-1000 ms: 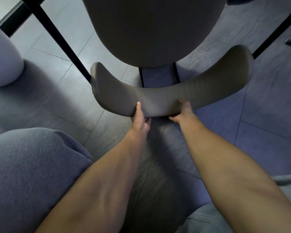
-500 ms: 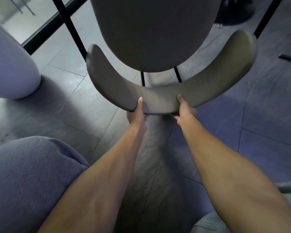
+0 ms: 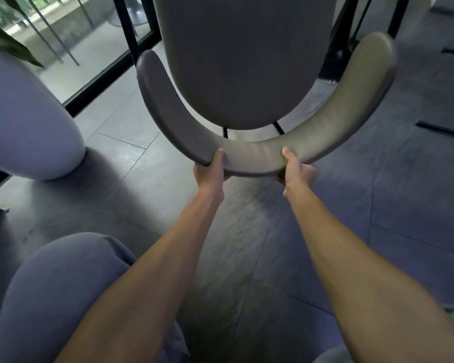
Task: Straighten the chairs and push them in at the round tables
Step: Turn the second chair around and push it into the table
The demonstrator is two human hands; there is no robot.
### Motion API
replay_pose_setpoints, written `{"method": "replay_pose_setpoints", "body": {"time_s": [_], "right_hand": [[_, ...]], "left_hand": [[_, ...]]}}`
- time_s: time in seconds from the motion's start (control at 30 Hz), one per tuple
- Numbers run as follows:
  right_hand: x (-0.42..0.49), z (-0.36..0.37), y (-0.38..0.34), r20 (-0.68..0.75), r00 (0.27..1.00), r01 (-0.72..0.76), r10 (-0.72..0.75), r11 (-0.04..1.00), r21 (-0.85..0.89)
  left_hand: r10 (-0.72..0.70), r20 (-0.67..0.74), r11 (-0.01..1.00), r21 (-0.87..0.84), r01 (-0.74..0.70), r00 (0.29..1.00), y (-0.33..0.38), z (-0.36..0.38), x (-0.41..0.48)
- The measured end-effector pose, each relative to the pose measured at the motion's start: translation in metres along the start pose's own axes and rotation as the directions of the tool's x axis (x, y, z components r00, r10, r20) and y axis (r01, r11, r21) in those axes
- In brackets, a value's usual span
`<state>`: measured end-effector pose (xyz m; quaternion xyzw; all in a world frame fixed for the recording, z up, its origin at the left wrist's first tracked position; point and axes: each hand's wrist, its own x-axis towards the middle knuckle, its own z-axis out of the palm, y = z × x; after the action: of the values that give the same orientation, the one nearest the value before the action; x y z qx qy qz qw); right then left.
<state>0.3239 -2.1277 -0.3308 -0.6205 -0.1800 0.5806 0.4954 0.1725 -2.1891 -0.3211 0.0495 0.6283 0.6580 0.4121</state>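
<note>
A grey padded chair stands in front of me, seen from above. Its curved backrest (image 3: 333,132) wraps around the oval seat (image 3: 241,61). My left hand (image 3: 210,171) grips the backrest's lower middle from below, thumb on the pad. My right hand (image 3: 296,170) holds the same backrest a little to the right, thumb on top. Thin black chair legs (image 3: 278,127) show under the seat. No round table top is in view.
A large white rounded object (image 3: 29,121) stands on the floor at the left. Behind it runs a black window frame (image 3: 102,82) with glass. More black legs (image 3: 333,58) rise at the upper right. My grey-clad knee (image 3: 63,289) fills the lower left; grey floor tiles (image 3: 417,205) lie at the right.
The chair has moved away from me and up in the view, with both hands still on the backrest. My arms stretched out further. More of the window and floor shows.
</note>
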Motion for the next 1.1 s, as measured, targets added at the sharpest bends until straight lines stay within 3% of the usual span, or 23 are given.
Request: {"method": "replay_pose_setpoints", "body": {"time_s": [0.23, 0.73, 1.1], "right_hand": [[-0.063, 0.017, -0.046, -0.041, 0.995, -0.088, 0.088, 0.996, 0.013], [-0.211, 0.042, -0.208, -0.169, 0.944, -0.305, 0.282, 0.944, -0.129], [-0.281, 0.056, -0.279, -0.2, 0.908, -0.401, 0.369, 0.902, -0.157]], "left_hand": [[-0.151, -0.002, 0.978, 0.144, 0.15, 0.989, 0.081, -0.013, -0.027], [-0.403, -0.032, 0.87, 0.298, 0.394, 0.914, 0.271, 0.003, -0.124], [-0.489, -0.021, 0.789, 0.416, 0.452, 0.872, 0.361, 0.013, -0.159]]}}
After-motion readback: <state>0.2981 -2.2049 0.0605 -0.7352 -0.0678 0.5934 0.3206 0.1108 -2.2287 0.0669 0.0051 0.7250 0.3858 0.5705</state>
